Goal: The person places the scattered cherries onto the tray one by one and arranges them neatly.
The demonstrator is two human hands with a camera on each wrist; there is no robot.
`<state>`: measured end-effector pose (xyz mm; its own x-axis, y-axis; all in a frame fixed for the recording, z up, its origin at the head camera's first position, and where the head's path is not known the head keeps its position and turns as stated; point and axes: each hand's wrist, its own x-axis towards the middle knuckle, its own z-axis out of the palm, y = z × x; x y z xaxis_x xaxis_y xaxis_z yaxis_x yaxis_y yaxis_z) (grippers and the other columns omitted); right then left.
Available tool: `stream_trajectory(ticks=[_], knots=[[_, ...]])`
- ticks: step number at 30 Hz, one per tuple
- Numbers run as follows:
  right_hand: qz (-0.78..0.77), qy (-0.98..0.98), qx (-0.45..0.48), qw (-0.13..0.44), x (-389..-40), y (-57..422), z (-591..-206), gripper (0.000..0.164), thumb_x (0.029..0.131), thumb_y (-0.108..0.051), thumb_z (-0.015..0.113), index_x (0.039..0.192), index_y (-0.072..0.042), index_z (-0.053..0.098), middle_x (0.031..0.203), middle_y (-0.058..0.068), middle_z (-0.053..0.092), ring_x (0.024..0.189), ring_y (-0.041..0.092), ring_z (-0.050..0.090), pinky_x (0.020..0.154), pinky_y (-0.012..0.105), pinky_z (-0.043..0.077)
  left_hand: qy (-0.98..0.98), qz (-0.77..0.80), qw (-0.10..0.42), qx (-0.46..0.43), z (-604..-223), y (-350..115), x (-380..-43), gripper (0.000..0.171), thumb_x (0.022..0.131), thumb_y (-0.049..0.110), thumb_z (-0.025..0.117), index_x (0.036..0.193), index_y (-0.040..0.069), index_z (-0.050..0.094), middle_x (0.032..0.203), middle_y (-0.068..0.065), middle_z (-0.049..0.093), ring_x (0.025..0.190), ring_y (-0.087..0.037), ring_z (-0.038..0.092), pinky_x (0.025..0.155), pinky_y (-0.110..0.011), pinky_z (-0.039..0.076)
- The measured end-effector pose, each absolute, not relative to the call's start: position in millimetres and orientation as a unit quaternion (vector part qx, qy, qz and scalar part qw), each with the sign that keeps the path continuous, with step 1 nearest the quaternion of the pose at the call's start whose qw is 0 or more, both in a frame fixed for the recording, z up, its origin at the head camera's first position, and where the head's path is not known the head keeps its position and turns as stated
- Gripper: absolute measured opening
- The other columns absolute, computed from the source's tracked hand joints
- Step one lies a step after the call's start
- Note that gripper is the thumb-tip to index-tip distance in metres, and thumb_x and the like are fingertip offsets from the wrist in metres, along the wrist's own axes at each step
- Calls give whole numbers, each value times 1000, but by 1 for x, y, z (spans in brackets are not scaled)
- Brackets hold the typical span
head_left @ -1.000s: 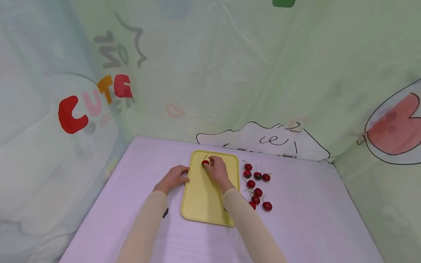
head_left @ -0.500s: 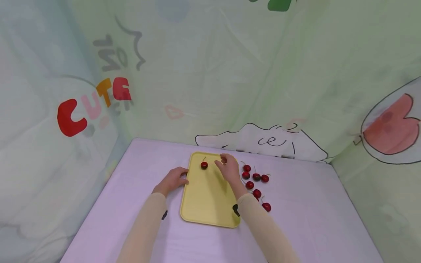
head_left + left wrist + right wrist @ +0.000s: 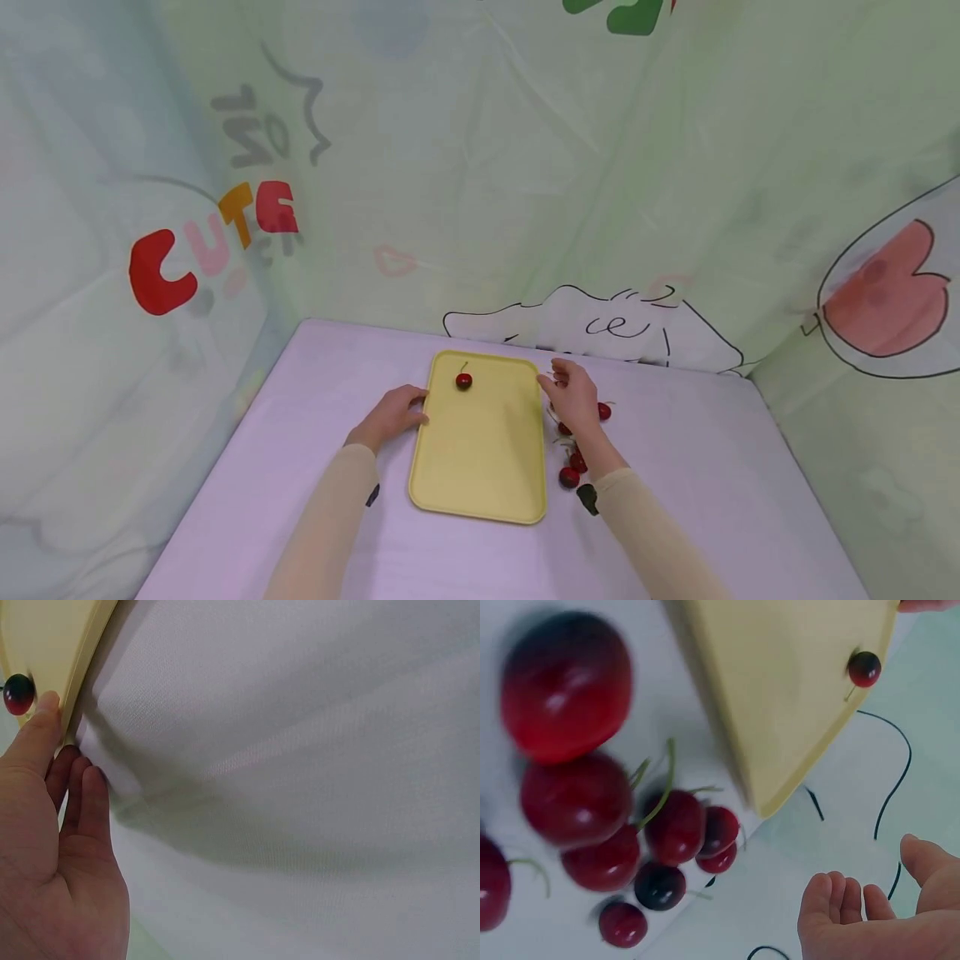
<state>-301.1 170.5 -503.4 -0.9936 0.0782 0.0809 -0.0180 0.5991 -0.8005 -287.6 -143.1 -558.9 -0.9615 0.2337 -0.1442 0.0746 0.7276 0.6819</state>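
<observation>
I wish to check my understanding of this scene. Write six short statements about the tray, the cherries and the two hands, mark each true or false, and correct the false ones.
1. Only one cherry lies on the tray. True.
2. The left hand touches the tray's right side. False: it touches the left side.
3. The cherry on the tray has a stem. True.
4. The right hand holds a cherry. False: it holds nothing.
5. The other cherries lie off the tray, to its left. False: they are off the tray, but to its right.
6. The tray is yellow. True.
</observation>
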Motion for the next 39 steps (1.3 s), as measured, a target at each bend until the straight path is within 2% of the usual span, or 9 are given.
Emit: stream_trajectory(ticks=[9, 25, 32, 39], knots=[[426, -901, -67, 48, -293, 216, -509, 50, 97, -22, 62, 139, 1, 47, 136, 21, 51, 124, 34, 50, 105, 44, 45, 923, 357, 114, 87, -559, -144, -288, 51, 91, 14, 70, 137, 1, 53, 138, -13, 54, 131, -30, 47, 112, -43, 37], [385, -913, -122, 50, -295, 279, -534, 53, 97, -25, 59, 140, 4, 45, 135, 25, 50, 124, 38, 49, 102, 50, 47, 923, 358, 113, 85, -564, -145, -291, 51, 91, 14, 71, 137, 1, 54, 137, -14, 54, 130, -30, 47, 112, -43, 37], [378, -916, -135, 23, -299, 290, -549, 56, 97, -26, 60, 139, 5, 44, 134, 28, 49, 124, 41, 47, 101, 52, 47, 923, 359, 114, 83, -564, -146, -290, 51, 91, 15, 70, 138, 2, 53, 139, -13, 54, 132, -30, 46, 113, -42, 36], [370, -919, -132, -30, -305, 293, -562, 57, 96, -26, 63, 139, 5, 44, 135, 27, 48, 122, 40, 48, 96, 49, 51, 922, 360, 111, 88, -562, -145, -289, 51, 91, 15, 70, 137, 1, 53, 138, -14, 54, 132, -30, 46, 113, -43, 36]])
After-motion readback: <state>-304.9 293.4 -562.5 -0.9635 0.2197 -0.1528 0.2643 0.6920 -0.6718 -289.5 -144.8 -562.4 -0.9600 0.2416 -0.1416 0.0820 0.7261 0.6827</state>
